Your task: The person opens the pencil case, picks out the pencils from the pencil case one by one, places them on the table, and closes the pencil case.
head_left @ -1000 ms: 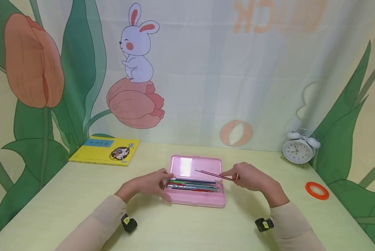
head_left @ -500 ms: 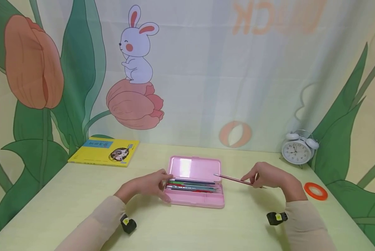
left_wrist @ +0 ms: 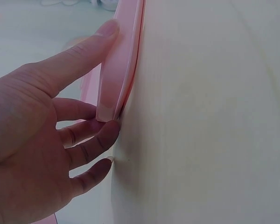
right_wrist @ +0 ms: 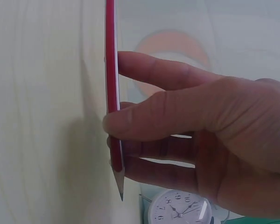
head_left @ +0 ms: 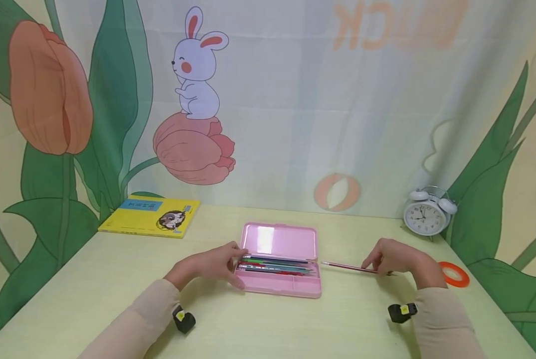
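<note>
A pink pencil case [head_left: 294,239] lies open on the table with its lid folded back. Several pencils [head_left: 274,266] lie side by side in its tray. My left hand [head_left: 214,263] grips the case's left end; in the left wrist view the thumb is on one side of the case corner [left_wrist: 119,70] and fingertips on the other. To the right of the case, my right hand [head_left: 398,258] pinches a red pencil [head_left: 346,267] low over the table. In the right wrist view that pencil [right_wrist: 111,70] shows its sharpened tip beyond the fingers.
A yellow book [head_left: 146,217] lies at the back left of the table. At the back right stands a white alarm clock [head_left: 426,217]. An orange ring [head_left: 456,274] lies just right of my right hand. A printed curtain [head_left: 276,124] hangs behind the table.
My right hand has carried the red pencil from above the case to the right and down towards the table. The left hand has stayed at the case's left end.
</note>
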Demonstrator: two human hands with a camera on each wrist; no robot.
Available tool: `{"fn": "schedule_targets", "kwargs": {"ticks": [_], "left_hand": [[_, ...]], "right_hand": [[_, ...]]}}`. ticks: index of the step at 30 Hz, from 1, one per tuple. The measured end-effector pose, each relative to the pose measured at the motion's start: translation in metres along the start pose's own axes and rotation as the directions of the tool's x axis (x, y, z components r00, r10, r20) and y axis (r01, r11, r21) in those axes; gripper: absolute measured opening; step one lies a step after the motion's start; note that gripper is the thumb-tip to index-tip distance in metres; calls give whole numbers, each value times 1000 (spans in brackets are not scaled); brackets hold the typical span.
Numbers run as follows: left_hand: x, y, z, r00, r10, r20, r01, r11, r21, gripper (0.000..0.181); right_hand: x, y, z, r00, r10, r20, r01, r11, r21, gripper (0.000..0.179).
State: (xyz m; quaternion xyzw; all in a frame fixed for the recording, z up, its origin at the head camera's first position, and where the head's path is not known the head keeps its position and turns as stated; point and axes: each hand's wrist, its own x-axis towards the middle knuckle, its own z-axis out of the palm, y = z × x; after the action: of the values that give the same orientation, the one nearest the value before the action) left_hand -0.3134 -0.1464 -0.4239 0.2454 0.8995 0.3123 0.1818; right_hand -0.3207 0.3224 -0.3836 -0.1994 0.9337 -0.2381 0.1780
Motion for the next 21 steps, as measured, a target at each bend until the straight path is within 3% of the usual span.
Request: {"fn": "schedule_targets", "kwargs": {"ticks": [7,21], "left_hand": [[0,-2,0,1000,7,2,-7,1000,-3,96],[1,-1,1,1000,11,1,-11,1000,22,95]], "right_hand": [[5,4,6,998,68,-5,-67,998,16,40],[7,5,9,998,56,-16,-56,998,12,42]]}}
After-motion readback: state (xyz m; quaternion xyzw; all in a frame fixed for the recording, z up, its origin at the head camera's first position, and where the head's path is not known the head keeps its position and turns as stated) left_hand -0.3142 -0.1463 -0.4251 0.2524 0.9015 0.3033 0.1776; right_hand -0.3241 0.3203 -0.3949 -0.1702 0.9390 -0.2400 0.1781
